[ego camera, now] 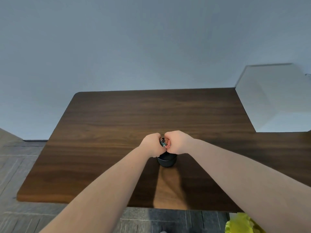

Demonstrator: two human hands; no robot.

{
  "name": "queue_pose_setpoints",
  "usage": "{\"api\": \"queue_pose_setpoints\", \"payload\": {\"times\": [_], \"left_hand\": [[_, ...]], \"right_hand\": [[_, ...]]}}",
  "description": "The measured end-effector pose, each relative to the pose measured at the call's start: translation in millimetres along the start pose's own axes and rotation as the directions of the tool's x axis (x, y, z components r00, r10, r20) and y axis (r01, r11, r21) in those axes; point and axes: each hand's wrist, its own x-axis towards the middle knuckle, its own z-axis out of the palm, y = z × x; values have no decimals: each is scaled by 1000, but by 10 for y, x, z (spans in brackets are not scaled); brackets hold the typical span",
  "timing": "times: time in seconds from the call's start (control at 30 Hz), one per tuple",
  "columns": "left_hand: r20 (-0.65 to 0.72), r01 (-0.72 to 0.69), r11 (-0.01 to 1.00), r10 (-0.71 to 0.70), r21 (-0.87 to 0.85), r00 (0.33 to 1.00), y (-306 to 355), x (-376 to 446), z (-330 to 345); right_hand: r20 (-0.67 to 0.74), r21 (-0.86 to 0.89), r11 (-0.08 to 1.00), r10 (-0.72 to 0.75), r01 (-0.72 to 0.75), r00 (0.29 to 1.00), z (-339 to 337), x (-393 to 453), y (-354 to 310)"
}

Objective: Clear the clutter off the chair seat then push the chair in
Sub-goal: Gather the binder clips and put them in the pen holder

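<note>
Both my hands are held together over a small black cup (pixel 166 161) that stands on the dark wooden table (pixel 117 132). My left hand (pixel 151 144) and my right hand (pixel 178 142) are closed in fists around a bunch of small coloured paper clips (pixel 164 143), which show between the knuckles just above the cup's mouth. The cup's top is partly hidden by my hands. The chair is not in view.
A white box-like block (pixel 277 98) stands at the table's right back corner against the pale wall. Something yellow-green (pixel 240 224) shows at the bottom right below the table's front edge. Grey tiled floor (pixel 20 165) lies to the left and in front.
</note>
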Motion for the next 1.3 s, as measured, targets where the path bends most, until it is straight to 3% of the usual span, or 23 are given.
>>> {"api": "queue_pose_setpoints", "payload": {"times": [0.2, 1.07, 1.3], "left_hand": [[19, 34, 999, -33, -18, 999, -4, -49, 39], [-38, 16, 999, -15, 34, 999, -130, -163, -84], [-29, 80, 995, -78, 64, 997, -198, -233, -124]], "right_hand": [[19, 7, 1000, -6, 6, 1000, 32, 10, 9], [-126, 114, 989, -74, 89, 989, 112, 77, -47], [-121, 5, 996, -92, 94, 988, 38, 2, -37]]}}
